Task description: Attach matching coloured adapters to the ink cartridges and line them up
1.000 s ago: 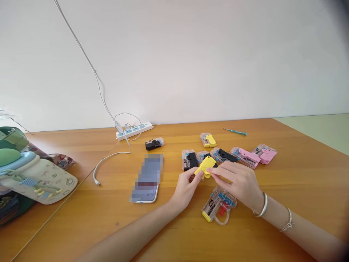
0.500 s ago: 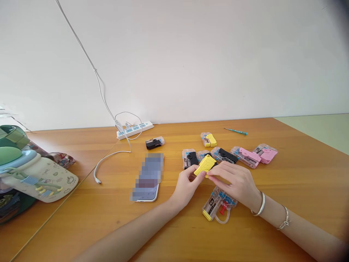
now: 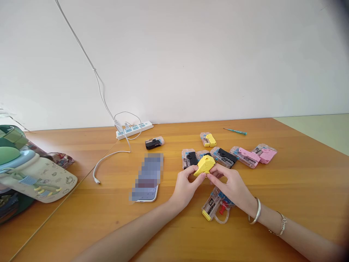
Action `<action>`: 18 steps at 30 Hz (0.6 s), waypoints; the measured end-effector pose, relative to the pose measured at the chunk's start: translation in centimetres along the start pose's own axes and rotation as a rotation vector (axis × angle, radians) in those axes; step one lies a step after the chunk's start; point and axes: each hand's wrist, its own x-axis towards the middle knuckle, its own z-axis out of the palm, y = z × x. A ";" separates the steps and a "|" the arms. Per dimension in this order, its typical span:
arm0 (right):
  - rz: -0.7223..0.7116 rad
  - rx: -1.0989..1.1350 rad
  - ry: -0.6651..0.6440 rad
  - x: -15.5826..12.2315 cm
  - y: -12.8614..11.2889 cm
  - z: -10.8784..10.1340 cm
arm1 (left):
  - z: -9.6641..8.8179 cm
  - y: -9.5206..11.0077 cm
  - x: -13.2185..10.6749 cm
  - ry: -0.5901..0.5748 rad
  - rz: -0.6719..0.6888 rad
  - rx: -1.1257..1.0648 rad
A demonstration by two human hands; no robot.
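Observation:
Between the fingertips of both hands is a yellow plastic casing piece (image 3: 206, 165), held a little above the table. My left hand (image 3: 186, 186) is closed on its left end, thumb and index finger pinching it. From the right, my right hand (image 3: 231, 183) pinches its lower right edge. Just below lies a clear mini water gun (image 3: 211, 208) with a yellow base and red trigger, partly covered by my right hand. Behind the casing are a black and clear toy water gun (image 3: 189, 159), another black one (image 3: 225, 157), and one mostly hidden.
Two pink water guns (image 3: 248, 157) lie at right, a yellow one (image 3: 208, 139) and a screwdriver (image 3: 236, 131) farther back. Left are a phone (image 3: 148, 174), a black water gun (image 3: 154, 143), a power strip (image 3: 135, 130), a white cable (image 3: 110, 153) and a large bottle (image 3: 51, 178).
The yellow casing has been turned, so its broader face and top now show. My right hand has shifted slightly left, with its fingers lower on the piece.

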 end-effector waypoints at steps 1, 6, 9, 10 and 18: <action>0.011 0.005 -0.001 0.0 0.0 0.0 | 0.0 0.0 0.0 0.000 0.002 0.013; 0.017 -0.053 0.033 -0.3 0.2 0.4 | 0.0 0.3 -0.2 0.023 -0.026 0.109; -0.002 -0.070 0.054 -0.4 0.2 0.5 | 0.1 0.1 -0.4 0.038 -0.024 0.139; -0.007 -0.045 0.049 -0.3 0.2 0.5 | 0.1 0.1 -0.4 0.043 -0.021 0.148; 0.018 0.334 0.089 0.9 -0.3 -1.1 | -2.9 5.3 0.9 0.026 0.263 0.266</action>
